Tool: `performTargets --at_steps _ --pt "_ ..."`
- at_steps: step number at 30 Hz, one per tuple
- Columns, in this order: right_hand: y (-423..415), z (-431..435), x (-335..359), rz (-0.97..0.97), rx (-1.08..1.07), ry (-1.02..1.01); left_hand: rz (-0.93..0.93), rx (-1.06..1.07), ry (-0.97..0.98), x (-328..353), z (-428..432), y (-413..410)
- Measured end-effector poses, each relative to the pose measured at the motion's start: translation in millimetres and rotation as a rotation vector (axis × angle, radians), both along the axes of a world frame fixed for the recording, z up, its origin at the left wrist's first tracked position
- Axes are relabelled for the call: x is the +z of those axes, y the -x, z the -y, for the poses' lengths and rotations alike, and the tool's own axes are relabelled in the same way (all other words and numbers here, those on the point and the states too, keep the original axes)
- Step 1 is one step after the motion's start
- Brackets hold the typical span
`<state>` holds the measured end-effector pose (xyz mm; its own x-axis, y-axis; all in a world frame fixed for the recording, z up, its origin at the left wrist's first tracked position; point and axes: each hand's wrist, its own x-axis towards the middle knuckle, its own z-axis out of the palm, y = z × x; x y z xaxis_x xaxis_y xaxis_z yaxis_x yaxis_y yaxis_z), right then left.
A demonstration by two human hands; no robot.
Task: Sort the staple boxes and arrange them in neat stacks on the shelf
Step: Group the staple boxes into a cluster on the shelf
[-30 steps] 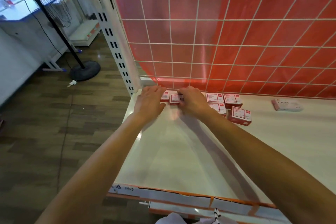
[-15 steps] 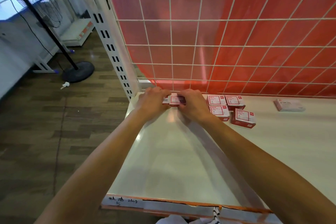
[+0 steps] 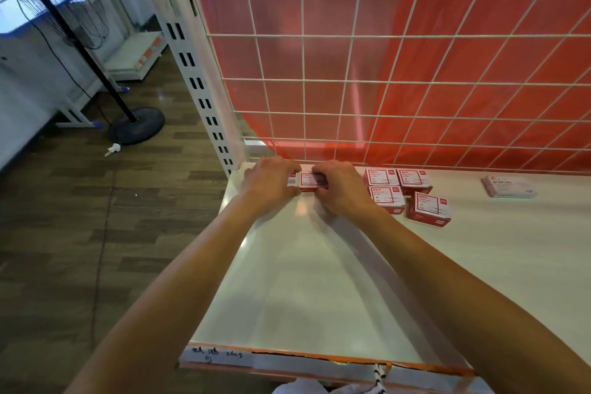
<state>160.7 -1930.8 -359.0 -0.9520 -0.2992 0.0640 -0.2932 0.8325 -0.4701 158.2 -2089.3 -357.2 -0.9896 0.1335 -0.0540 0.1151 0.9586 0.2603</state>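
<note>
Your L hand (image 3: 271,184) and R hand (image 3: 342,189) both grip one red-and-white staple box (image 3: 311,181) from opposite ends, fingers curled over it. Location: back-left corner of the white shelf (image 3: 319,281), close to the wire grid panel (image 3: 351,83). A 2nd box (image 3: 291,180) shows partly behind your L fingers. Four more red boxes (image 3: 387,198) lie flat in a cluster just R of your R hand. A pale box (image 3: 508,186) marked STAPLES lies well apart, further R.
</note>
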Motion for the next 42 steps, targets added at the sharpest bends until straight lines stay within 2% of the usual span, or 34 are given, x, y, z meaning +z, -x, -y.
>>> performTargets --at_steps 4,7,11,14,16,19,26,34,42 --pt "-1.3 -6.4 9.5 0.069 0.014 -0.052 -0.003 0.01 -0.04 1.3 -9.0 -3.2" --pt "-3.9 -14.3 19.8 0.101 0.031 -0.019 -0.003 -0.003 -0.053 4.9 -21.0 -5.7" --pt "-11.7 -38.1 36.8 0.019 -0.03 0.08 0.013 0.003 0.011 9.2 -28.5 -8.0" --pt "-19.9 -67.7 48.3 -0.116 -0.08 0.119 0.009 -0.004 0.056 11.4 -30.9 -12.2" --pt "-24.8 -90.0 51.2 -0.173 -0.122 0.099 -0.024 -0.02 0.05 13.6 -36.3 -15.7" --pt "-32.7 -119.3 48.1 -0.157 -0.216 0.059 -0.071 -0.072 0.029 16.9 -51.8 -17.3" --pt "-50.4 -152.2 24.9 -0.123 -0.319 0.075 0.034 -0.016 0.261 17.7 -56.6 -6.4" --pt "-54.6 -166.7 15.4 -0.024 -0.35 -0.001 0.036 -0.048 0.121 20.4 -38.1 -4.4" --pt "-58.9 -150.4 18.2 -0.1 -0.295 0.044 0.039 -0.09 0.064 19.8 -27.9 -2.8"
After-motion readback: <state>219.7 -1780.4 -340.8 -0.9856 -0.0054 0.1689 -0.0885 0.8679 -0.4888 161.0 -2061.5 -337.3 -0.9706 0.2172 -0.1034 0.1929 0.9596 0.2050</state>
